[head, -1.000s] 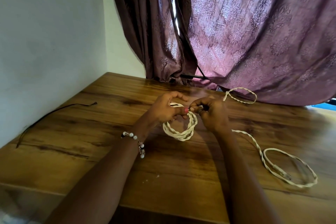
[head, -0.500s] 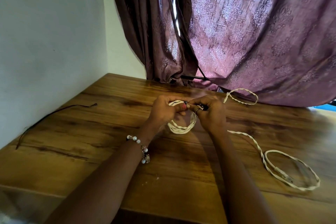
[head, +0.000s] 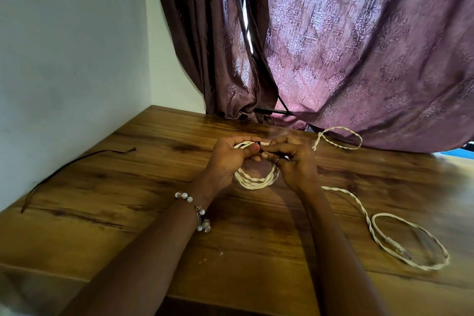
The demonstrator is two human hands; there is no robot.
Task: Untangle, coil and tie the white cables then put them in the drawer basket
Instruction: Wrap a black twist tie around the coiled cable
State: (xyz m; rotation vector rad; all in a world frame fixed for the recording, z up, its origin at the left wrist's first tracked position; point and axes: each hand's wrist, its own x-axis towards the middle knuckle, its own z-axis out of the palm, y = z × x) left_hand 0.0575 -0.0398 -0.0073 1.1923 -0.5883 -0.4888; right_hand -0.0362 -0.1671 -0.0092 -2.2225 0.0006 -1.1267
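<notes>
Pinching small coiled white twisted cable (head: 256, 180) with left hand (head: 225, 159) and right hand (head: 295, 161); loose tail toward four o'clock risks snagging, unravelling coil.

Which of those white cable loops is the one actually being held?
The small coil in the middle, gripped by both hands. The loop by the curtain and the right loop lie untouched.

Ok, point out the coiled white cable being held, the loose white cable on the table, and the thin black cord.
coiled white cable (head: 256, 182), head view, lower arc.
loose white cable (head: 364, 213), head view, twisted run.
thin black cord (head: 77, 161), head view, mid-length.
</notes>
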